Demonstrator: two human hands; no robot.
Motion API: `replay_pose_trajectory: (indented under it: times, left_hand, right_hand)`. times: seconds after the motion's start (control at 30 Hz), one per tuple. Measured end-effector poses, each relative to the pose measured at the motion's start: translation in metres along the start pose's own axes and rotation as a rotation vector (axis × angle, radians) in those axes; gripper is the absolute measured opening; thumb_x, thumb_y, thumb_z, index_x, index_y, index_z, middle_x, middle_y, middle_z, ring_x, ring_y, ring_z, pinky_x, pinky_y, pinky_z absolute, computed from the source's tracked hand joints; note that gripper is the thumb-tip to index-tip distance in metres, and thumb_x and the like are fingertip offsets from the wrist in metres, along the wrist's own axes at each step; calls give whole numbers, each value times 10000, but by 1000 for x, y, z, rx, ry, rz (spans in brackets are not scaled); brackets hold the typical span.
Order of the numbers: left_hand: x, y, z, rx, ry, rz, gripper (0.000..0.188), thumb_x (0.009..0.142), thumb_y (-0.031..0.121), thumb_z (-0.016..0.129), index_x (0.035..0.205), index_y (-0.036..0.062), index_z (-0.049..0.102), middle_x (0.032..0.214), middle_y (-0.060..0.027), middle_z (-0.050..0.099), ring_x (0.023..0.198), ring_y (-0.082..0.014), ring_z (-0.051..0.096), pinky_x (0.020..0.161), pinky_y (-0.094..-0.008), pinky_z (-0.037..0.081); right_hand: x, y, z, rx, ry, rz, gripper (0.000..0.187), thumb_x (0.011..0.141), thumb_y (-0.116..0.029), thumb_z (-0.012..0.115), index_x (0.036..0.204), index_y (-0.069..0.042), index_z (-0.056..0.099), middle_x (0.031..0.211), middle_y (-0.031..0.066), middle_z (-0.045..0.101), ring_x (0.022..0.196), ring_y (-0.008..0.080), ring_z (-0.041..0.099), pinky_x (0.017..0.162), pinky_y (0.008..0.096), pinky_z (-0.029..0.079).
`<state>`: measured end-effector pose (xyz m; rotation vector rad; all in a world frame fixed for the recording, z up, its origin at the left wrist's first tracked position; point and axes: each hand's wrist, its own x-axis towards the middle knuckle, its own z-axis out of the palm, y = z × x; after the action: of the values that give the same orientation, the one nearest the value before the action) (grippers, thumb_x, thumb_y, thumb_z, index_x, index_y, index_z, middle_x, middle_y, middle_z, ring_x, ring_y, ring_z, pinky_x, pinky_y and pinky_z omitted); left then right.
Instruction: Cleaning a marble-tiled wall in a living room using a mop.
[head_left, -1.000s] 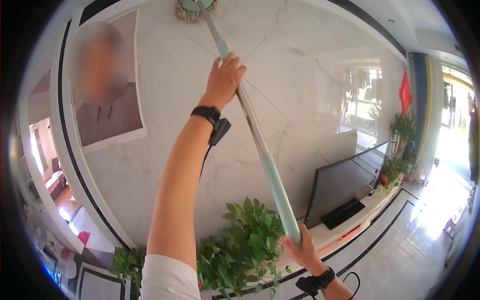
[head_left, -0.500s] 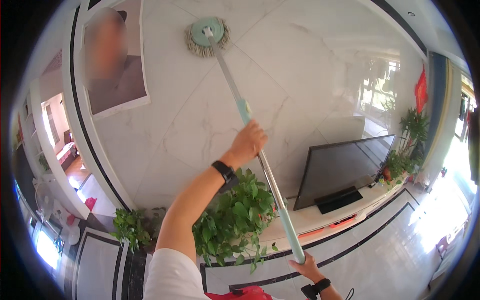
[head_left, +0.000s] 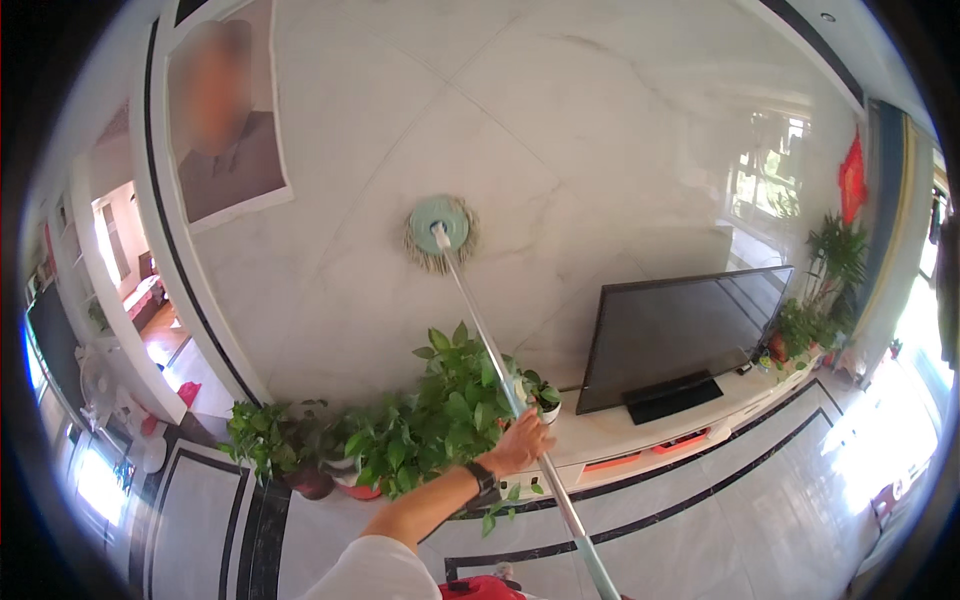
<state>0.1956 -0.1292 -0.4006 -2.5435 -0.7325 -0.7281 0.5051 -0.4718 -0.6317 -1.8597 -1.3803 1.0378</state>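
1. Against the pale marble wall [head_left: 620, 130], a round mop head [head_left: 440, 232], mint-green disc with a cream fringe, lies flat on the stone at about mid-height, below the framed portrait [head_left: 225, 110] and left of the dark television [head_left: 685, 335].
2. The mop pole [head_left: 490, 350], metal above and mint-green toward its lower end, runs down and to the right from the disc, crossing in front of the leafy potted plants [head_left: 420, 420] to the lower edge of the view.
3. The left hand [head_left: 520, 442], with a dark watch on its wrist, has its grip clenched around the pole about midway along it, just in front of the plants.
4. The right hand does not show; the pole's lower end leaves the view, so whether anything is held there cannot be told.
5. The wall shows no clear line between wiped and unwiped stone; gloss and window reflections cover it evenly, so how much has been covered cannot be read from the surface.
6. Judged by the mop head's place, the work is at the middle band of the wall; the strip beneath it, down to the plants and the long white bench [head_left: 640, 430] carrying the television, appears left to reach.
7. The tiled floor [head_left: 760, 520] with dark border lines lies in front of the bench.
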Motion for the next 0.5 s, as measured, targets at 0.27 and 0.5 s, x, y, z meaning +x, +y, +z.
replay_pose_trajectory:
  times: [0.27, 0.5]
  left_hand:
    - [25, -6, -2, -23, -133, 63, 120, 751, 134, 541, 852, 164, 597, 878, -28, 541, 1005, -204, 496, 1068, -449, 262]
    - [103, -77, -58, 114, -68, 127, 105, 734, 136, 576, 836, 155, 594, 902, -5, 559, 1018, -189, 503, 1059, -462, 266]
  right_hand:
    - [18, 8, -11, 17, 92, 13, 491, 663, -247, 791, 997, 49, 589, 812, 162, 650, 689, 222, 572, 608, 381, 477]
    - [115, -54, -21, 33, 157, -184, 485, 691, -286, 788, 994, 40, 596, 794, 139, 650, 687, 208, 572, 615, 378, 479]
